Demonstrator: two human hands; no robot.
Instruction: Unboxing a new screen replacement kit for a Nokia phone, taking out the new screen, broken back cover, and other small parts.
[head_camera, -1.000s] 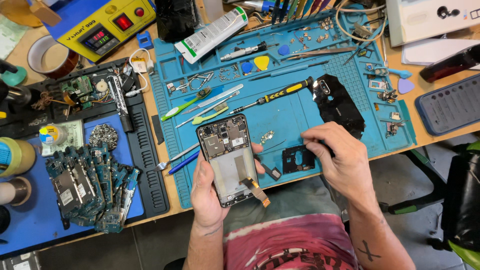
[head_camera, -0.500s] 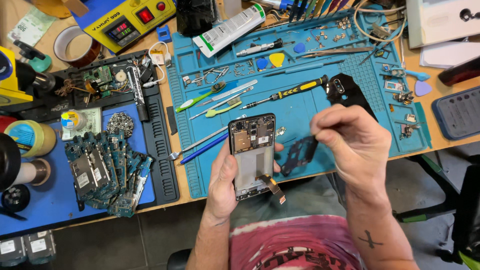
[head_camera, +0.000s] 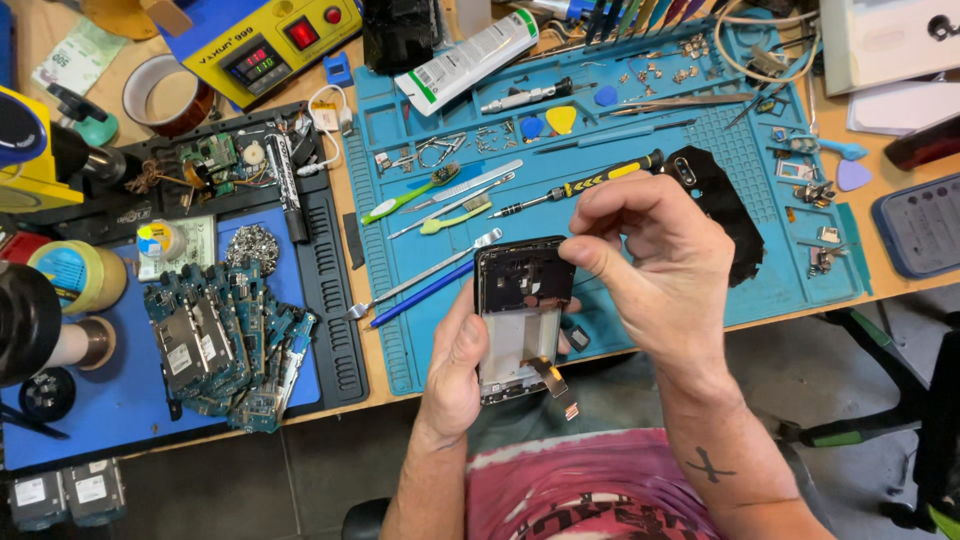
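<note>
My left hand (head_camera: 455, 365) grips an opened phone frame (head_camera: 520, 320) by its left side, above the table's front edge. The frame's back faces up, showing a black upper section, a pale metal plate and a copper-coloured flex cable (head_camera: 555, 385) hanging from the bottom. My right hand (head_camera: 660, 270) hovers over the frame's top right corner with thumb and forefinger pinched together against it. I see nothing between the fingertips. A small dark part (head_camera: 577, 337) lies on the teal mat (head_camera: 760, 150) just under that hand.
A black-and-yellow screwdriver (head_camera: 580, 187) and a black back cover (head_camera: 720, 215) lie behind my right hand. Metal and blue pry tools (head_camera: 420, 285) and a green brush (head_camera: 405, 200) sit left of the phone. Several circuit boards (head_camera: 225, 335) are piled on a blue mat at left.
My right hand has come off the mat, risen with pinched fingers, then dropped onto the frame's top right corner. The left hand kept hold of the frame. The view has shifted left.
</note>
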